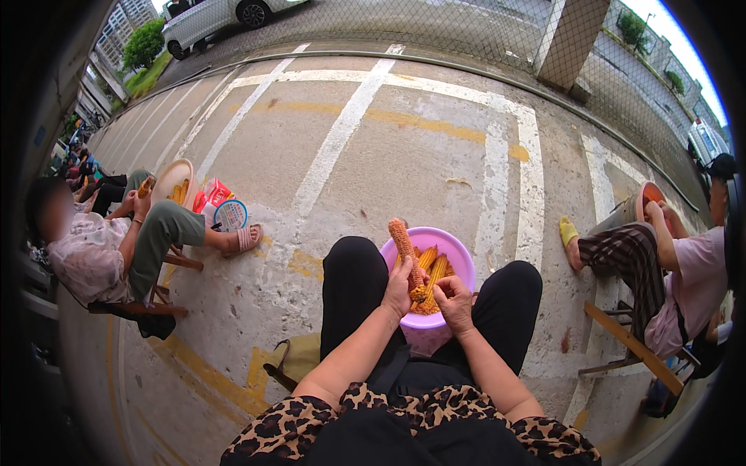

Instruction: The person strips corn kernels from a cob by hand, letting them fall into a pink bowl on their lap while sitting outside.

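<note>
Between my knees stands a pink plastic basin [463,256] holding several yellow ears of dried corn [428,256] and loose kernels. My left hand [398,289] is closed around a corn cob [402,239] tilted over the basin; its upper part is bare and reddish, while some yellow kernels remain at its lower end. My right hand [454,303] is beside that lower end, thumb and forefinger bent close together above the ears. Whether anything is pinched between those fingers cannot be made out.
A seated person [93,244] at left holds corn near a pale basin [187,169]; a red and white bag [214,192] lies beside it. Another seated person [699,256] at right works over a bucket [618,215]. An olive bag [300,355] lies by my left thigh. Chain-link fence [454,41] runs ahead.
</note>
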The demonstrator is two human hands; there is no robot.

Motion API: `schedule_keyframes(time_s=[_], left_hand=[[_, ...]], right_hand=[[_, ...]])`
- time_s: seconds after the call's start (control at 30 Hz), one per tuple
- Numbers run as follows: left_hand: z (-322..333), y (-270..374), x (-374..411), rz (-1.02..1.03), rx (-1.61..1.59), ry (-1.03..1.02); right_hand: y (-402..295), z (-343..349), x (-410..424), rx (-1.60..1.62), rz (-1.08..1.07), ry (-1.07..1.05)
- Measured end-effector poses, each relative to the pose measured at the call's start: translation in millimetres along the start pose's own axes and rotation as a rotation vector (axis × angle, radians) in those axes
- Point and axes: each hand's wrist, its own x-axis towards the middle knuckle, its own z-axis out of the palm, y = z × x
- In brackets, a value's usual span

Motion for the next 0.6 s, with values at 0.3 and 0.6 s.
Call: schedule_keyframes(time_s=[0.3,0.6], left_hand=[[8,10,-5,0.003,0.007,0.000],[8,6,-6,-0.004,0.146,-0.028]], right_hand=[[20,-10,9,-0.376,0.013,0.228],[3,0,0,0.236,0.220,-0.217]])
